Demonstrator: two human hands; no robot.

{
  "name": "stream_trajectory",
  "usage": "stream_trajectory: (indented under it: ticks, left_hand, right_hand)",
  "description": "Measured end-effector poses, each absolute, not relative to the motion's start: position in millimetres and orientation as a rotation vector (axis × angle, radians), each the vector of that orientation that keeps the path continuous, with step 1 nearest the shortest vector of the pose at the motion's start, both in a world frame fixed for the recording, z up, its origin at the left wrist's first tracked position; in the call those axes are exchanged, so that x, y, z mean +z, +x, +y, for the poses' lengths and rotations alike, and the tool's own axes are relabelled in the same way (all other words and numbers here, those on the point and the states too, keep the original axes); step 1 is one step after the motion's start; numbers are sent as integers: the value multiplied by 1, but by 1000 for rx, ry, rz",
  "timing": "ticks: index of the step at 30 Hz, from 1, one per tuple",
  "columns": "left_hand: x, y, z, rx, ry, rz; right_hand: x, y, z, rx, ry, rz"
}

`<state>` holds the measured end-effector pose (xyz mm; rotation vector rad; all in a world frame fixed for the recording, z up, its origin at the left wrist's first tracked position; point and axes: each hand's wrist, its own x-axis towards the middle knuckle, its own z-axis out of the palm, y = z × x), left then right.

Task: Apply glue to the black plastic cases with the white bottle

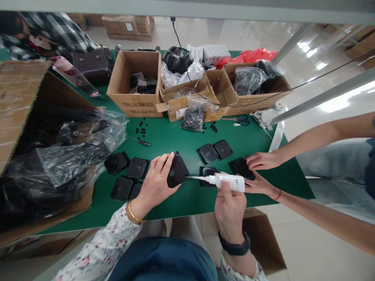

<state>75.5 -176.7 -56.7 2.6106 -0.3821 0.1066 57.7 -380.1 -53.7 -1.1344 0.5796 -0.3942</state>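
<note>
My left hand (156, 181) grips a black square plastic part (177, 171) and holds it tilted above the green table (172, 136). My right hand (230, 205) is closed round a small white glue bottle (231, 181) lying sideways. Its thin nozzle (197, 178) touches the right edge of the held part. Several more black square parts (129, 175) lie to the left of my left hand. Others (215, 150) lie beyond the bottle.
A co-worker's two hands (259, 171) reach in from the right and rest on a black part (240, 166). Open cardboard boxes (136, 84) with bagged parts stand at the back. A big box with plastic bags (58, 164) fills the left. Small black pieces (142, 128), a screwdriver (140, 141) and scissors (241, 120) lie mid-table.
</note>
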Motion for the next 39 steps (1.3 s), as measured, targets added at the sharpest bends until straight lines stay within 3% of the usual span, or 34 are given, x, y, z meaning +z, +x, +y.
stream_trajectory:
  ticks: [10, 20, 39]
  left_hand:
    - [-47, 75, -177, 190, 2593, -411]
    - [-38, 75, -174, 261, 2599, -433]
    - [-22, 73, -167, 401, 2629, -442]
  right_hand:
    - [-42, 50, -383, -361, -1319, 395]
    - [1, 52, -375, -349, -1753, 47]
    - [25, 59, -365, -401, -1927, -149]
